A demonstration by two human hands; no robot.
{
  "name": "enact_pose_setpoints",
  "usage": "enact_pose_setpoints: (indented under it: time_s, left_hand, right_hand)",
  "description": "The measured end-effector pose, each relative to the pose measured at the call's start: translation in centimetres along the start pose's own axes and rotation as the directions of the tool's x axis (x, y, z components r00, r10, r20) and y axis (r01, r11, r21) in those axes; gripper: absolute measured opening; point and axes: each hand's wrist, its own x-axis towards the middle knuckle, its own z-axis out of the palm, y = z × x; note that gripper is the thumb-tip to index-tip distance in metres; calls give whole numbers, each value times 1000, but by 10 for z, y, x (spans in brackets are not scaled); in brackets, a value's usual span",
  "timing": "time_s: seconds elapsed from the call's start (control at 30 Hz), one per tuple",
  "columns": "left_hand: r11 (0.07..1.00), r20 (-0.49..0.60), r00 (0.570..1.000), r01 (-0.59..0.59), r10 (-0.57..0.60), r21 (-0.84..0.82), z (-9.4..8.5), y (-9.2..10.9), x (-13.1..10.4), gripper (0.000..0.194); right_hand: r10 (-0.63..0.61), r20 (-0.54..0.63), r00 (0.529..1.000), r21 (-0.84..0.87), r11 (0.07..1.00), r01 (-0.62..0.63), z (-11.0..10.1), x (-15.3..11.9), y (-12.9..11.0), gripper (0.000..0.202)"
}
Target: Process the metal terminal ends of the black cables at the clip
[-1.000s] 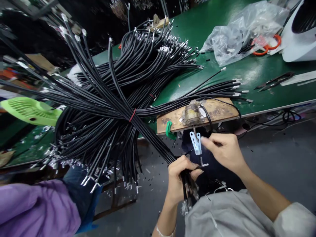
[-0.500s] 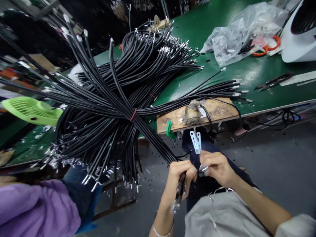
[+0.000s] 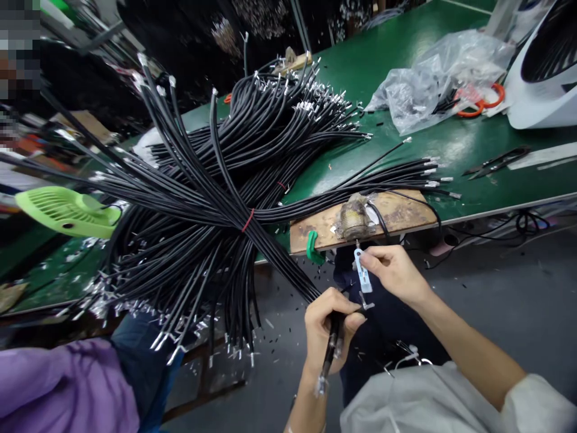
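Observation:
My left hand (image 3: 332, 328) is closed around the ends of several black cables (image 3: 288, 272). One cable end, its silvery wires (image 3: 366, 302) split apart, sticks out past the thumb and forefinger. My right hand (image 3: 396, 270) pinches a light blue clothespin (image 3: 362, 273) between thumb and fingers. That clothespin sits on a thin metal shaft, which juts from a tape-wrapped motor (image 3: 354, 218) on a wooden board (image 3: 401, 210). The split wires are just below the clothespin's lower end, apart from it. A red tie (image 3: 247, 220) binds the cable bundle farther up.
A large heap of black cables (image 3: 216, 162) covers the left of the green table (image 3: 342, 48). Beside the board is a green clamp (image 3: 313, 248). Snips (image 3: 496, 162), orange-handled scissors (image 3: 480, 102) and a plastic bag (image 3: 419, 90) lie right. A person in a purple sleeve (image 3: 67, 385) sits at left.
My right hand has left the cable end and moved up to the clothespin, which is now turned edge-on. My left hand still holds the cables.

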Motion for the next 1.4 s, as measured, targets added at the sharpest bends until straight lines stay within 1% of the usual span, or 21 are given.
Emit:
enact_pose_setpoints:
  time_s: [0.1, 0.2, 0.4, 0.57, 0.6, 0.67, 0.73, 0.77, 0.8, 0.83, 0.9, 0.93, 1.0, 1.07, 1.13, 1.17, 1.23, 1.3, 1.33, 1.37, 1.4]
  left_hand:
    - [1000, -28, 1000, 7, -7, -21, 2, -3, 3, 19]
    - [999, -17, 1000, 23, -24, -25, 5, -5, 6, 16]
    - [996, 79, 993, 84, -86, 29, 7, -6, 10, 16]
    - [995, 97, 991, 93, -95, 22, 3, -4, 8, 16]
    - [996, 98, 991, 90, -91, 22, 2, -4, 7, 15]
    - [997, 109, 991, 74, -76, 20, 0, -4, 5, 14]
    - [998, 149, 987, 64, -67, 25, -1, -5, 3, 13]
    - [997, 182, 981, 64, -69, 33, -1, -6, 3, 11]
    - [996, 222, 972, 69, -78, 50, -1, -6, 2, 9]
    - [995, 263, 961, 72, -88, 70, -1, -7, 2, 7]
    - [992, 321, 943, 59, -91, 107, 0, -7, 1, 5]
    - [992, 330, 941, 43, -79, 116, 0, -6, 1, 8]
    - [991, 320, 947, -11, -32, 133, 0, -4, -3, 18]
    - [984, 290, 957, -71, 20, 166, -1, -1, -8, 24]
    - [969, 258, 965, -108, 47, 224, 0, 3, -14, 26]
    - [960, 243, 969, -113, 49, 257, 1, 5, -16, 25]
    - [941, 201, 979, -107, 43, 320, 5, 8, -18, 21]
    - [926, 142, 989, -82, 31, 369, 8, 10, -17, 18]
    - [923, 107, 994, -64, 25, 380, 10, 10, -16, 17]
    - [924, 70, 997, -43, 18, 380, 10, 11, -15, 15]
    - [929, 37, 999, -23, 10, 369, 10, 11, -14, 15]
  right_hand:
    - [102, 88, 991, 309, 943, -125, 14, 1, 3, 48]
    - [143, 115, 983, 481, 858, -181, 19, 0, 9, 45]
    - [128, 171, 977, 577, 791, -204, 20, -2, 13, 40]
    - [142, 261, 955, 569, 776, -271, 7, -3, 34, 50]
    - [131, 232, 964, 553, 797, -241, 0, -6, 38, 51]
    - [54, 111, 992, 446, 889, -99, -14, -17, 41, 45]
    - [-133, 15, 991, 199, 972, 127, -25, -34, 34, 26]
    - [-252, 31, 967, 39, 967, 251, -28, -43, 27, 16]
    - [-366, 98, 925, -113, 920, 376, -28, -52, 18, 14]
    - [-455, 188, 871, -243, 837, 490, -26, -61, 10, 22]
    - [-556, 275, 785, -398, 677, 619, -16, -72, -3, 30]
    - [-598, 257, 759, -424, 636, 645, -10, -75, -7, 29]
    - [-648, 156, 746, -431, 634, 641, -2, -75, -6, 22]
    - [-623, 77, 778, -409, 692, 595, 2, -71, 1, 15]
    - [-569, 53, 820, -400, 741, 540, 3, -68, 11, 13]
    - [-561, 36, 827, -406, 748, 525, 3, -67, 15, 15]
    - [-608, -22, 793, -473, 706, 528, 6, -67, 23, 16]
    - [-694, -102, 712, -550, 636, 542, 11, -69, 30, 16]
    - [-709, -136, 692, -547, 636, 544, 14, -69, 33, 15]
    - [-694, -167, 701, -501, 672, 546, 17, -69, 36, 14]
    - [-649, -196, 735, -406, 736, 541, 20, -69, 39, 12]
